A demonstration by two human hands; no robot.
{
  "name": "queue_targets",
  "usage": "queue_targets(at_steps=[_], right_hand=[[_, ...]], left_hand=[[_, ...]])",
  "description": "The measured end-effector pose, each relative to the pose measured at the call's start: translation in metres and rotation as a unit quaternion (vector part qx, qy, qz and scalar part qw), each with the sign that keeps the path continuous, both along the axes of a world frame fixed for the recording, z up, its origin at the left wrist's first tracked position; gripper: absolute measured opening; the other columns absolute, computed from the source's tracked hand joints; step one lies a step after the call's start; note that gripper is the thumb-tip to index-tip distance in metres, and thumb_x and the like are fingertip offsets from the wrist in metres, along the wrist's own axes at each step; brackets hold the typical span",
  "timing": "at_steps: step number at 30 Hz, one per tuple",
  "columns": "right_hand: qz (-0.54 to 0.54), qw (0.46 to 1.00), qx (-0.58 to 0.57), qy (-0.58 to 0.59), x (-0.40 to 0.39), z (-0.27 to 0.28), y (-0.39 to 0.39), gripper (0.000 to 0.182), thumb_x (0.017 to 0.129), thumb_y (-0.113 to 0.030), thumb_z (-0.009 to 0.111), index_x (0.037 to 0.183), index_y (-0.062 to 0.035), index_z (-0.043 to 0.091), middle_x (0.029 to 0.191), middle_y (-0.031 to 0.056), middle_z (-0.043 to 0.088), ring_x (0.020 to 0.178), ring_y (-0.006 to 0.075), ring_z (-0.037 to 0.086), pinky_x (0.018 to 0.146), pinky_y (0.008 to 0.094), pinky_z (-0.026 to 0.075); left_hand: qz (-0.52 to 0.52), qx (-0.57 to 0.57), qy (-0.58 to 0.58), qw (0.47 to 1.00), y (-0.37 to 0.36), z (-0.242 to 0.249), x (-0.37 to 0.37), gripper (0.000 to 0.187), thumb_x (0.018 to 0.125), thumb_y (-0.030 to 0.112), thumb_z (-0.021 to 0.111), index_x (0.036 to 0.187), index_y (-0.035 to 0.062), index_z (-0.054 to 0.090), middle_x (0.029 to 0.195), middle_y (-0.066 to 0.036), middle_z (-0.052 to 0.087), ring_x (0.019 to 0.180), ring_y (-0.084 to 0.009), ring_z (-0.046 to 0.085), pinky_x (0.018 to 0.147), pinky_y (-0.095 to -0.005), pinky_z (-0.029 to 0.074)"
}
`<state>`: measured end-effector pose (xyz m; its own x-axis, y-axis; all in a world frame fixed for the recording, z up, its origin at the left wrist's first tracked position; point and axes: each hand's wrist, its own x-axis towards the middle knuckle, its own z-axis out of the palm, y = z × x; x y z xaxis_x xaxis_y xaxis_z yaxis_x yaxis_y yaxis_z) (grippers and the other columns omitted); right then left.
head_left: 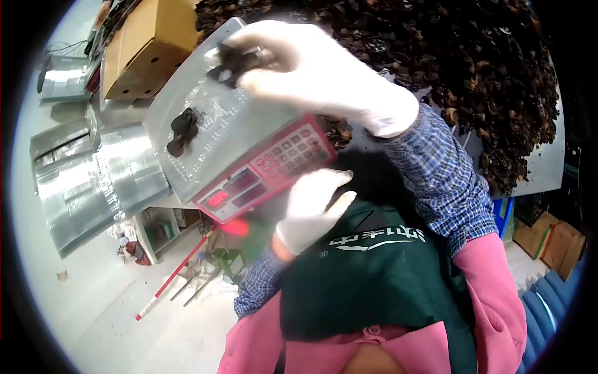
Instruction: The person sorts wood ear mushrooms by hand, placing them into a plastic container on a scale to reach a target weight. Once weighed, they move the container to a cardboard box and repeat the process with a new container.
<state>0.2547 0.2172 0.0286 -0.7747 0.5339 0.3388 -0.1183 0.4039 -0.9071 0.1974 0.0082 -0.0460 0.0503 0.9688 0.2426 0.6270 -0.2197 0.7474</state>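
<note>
Head view, looking down over the person's green apron (pixel 374 280).

- Right hand (pixel 311 68), in a white glove, upper centre of frame: fingers pinched shut on a dark, crinkled piece of dried fungus (pixel 233 62), held just above the far end of the scale's pan.
- Left hand (pixel 311 209), also in a white glove, centre of frame, just beside the front edge of the scale: fingers loosely curled. Nothing is visible in it; cannot tell whether it grips anything.
- Electronic bench scale with a red keypad panel (pixel 280 159) and a flat steel pan under clear plastic film (pixel 243 118), left of centre. Red display is lit, digits unreadable.
- One other black fungus clump (pixel 184 128) lies on the pan, well apart from the held piece.
- Large heap of dried black fungus (pixel 448 68) fills the upper right.
- Brown cardboard box (pixel 143 50) upper left; shiny silver bags (pixel 93 174) at left.

Judgement: loading of the pan looks barely begun, with one clump down, one in the fingers, and the heap's bulk left.
</note>
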Motion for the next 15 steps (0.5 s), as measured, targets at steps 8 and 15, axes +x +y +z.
queue_targets(at_steps=[8, 15], right_hand=[[-0.040, 0.942, 0.330, -0.051, -0.065, -0.013, -0.008, 0.033, 0.086, -0.023, 0.070, 0.117, -0.0107, 0.072, 0.105, 0.0156, 0.070, 0.096, 0.0324, 0.071, 0.086, 0.0458, 0.057], [-0.162, 0.914, 0.364, -0.080, 0.014, -0.110, 0.078, 0.038, 0.094, -0.036, 0.065, 0.124, -0.0132, 0.071, 0.113, 0.0121, 0.070, 0.107, 0.0317, 0.067, 0.090, 0.0434, 0.056]], left_hand=[[0.010, -0.026, 0.007, 1.000, -0.005, -0.003, -0.007, 0.030, 0.081, 0.008, 0.080, 0.109, 0.0031, 0.071, 0.108, -0.013, 0.073, 0.095, -0.0325, 0.070, 0.084, -0.0407, 0.056], [-0.008, -0.085, -0.028, 0.996, -0.004, -0.004, -0.009, 0.036, 0.079, 0.000, 0.081, 0.114, 0.0004, 0.072, 0.105, -0.013, 0.073, 0.085, -0.0225, 0.069, 0.078, -0.0307, 0.056]])
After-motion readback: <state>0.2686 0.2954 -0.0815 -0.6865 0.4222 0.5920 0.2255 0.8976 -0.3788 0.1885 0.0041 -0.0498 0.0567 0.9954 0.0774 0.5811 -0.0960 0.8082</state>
